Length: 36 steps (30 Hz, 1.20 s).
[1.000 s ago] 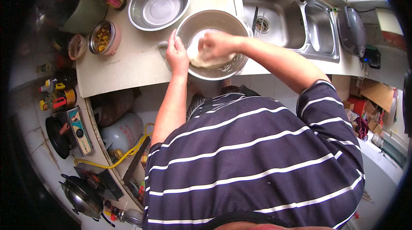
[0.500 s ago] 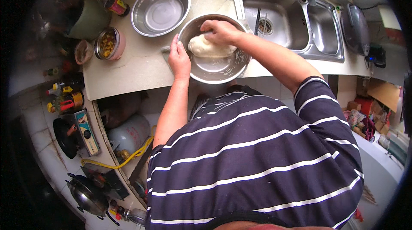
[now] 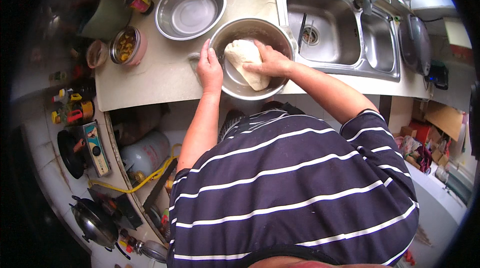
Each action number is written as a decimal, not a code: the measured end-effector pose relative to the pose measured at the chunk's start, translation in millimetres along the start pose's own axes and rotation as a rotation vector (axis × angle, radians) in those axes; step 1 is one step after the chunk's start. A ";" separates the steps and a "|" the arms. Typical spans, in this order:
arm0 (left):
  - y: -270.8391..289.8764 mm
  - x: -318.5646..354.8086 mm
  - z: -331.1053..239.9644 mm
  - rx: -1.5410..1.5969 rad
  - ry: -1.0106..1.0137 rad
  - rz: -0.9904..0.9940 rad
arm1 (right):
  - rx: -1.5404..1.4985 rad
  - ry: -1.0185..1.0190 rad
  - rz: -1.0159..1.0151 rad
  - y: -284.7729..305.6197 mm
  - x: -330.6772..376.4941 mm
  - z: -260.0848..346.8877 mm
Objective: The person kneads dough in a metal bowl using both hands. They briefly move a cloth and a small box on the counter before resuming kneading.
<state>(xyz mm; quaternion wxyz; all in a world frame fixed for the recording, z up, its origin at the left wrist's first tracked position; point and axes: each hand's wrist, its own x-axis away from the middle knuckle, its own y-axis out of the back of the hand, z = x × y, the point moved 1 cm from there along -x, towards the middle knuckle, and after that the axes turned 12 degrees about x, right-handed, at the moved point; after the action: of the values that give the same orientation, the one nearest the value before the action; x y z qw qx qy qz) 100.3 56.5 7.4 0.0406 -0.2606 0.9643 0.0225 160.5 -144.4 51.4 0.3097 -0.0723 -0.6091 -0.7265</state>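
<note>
The left hand [image 3: 209, 71] rests on the left side of the bowl [image 3: 234, 86]; I can't tell if its fingers grip. The right hand [image 3: 273, 62] clasps the dough [image 3: 243, 55] with thumb and fingers, inside the bowl. This looks like kneading. The next push calls for a still bowl and a firm palm. Farther off sits a pan [image 3: 191, 13].

Dough [image 3: 243, 56] turned from crosswise to slanting, right hand [image 3: 273, 62] nearer the body

The bowl [image 3: 234, 81], basin [image 3: 191, 12] and sink [image 3: 325, 10] are shiny, smooth metal; the dough [image 3: 243, 57] looks matt and fairly smooth, the shirt [image 3: 290, 190] matt cloth, the counter [image 3: 150, 83] smooth and faintly glossy
</note>
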 end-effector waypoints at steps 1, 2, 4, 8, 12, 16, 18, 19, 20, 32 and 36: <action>-0.1 -0.1 0.3 -0.012 0.030 -0.002 | -0.087 0.131 -0.169 -0.6 0.6 2.1; 0.2 -0.3 -0.2 -0.004 -0.004 -0.003 | -0.133 0.246 -0.273 -2.9 1.0 6.5; -0.1 -0.8 -1.2 0.012 -0.050 -0.002 | -0.088 0.394 -0.381 -3.0 -6.3 17.3; -0.1 0.3 -4.6 0.023 -0.058 -0.007 | 0.238 0.481 -0.471 -4.0 -31.9 46.6; -2.0 0.9 -5.9 0.056 -0.046 -0.007 | 0.326 0.400 -0.532 -12.6 -49.8 58.8; -0.4 0.6 -4.5 0.047 -0.036 -0.020 | 0.256 0.442 -0.733 -19.2 -68.7 63.9; 0.2 0.2 -2.6 0.040 -0.013 -0.010 | 0.210 0.440 -0.712 -20.3 -75.8 62.1; 0.2 -0.1 -1.7 0.057 -0.011 -0.010 | 0.195 0.450 -0.717 -19.8 -77.7 61.5; 0.2 0.5 -0.9 0.077 -0.006 -0.006 | 0.198 0.444 -0.683 -19.3 -78.2 60.8; 0.0 0.9 -0.2 0.039 -0.010 -0.009 | -1.495 0.008 0.132 12.5 -17.5 50.4; -1.3 1.7 -0.5 0.039 -0.042 -0.005 | -1.457 -0.109 0.185 -2.7 -34.8 45.4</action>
<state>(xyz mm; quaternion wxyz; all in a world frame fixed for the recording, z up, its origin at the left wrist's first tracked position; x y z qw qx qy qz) 99.5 54.6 7.8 0.0659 -0.2617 0.9629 0.0091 174.5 -89.5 43.6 0.2124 -0.3469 0.0220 -0.9133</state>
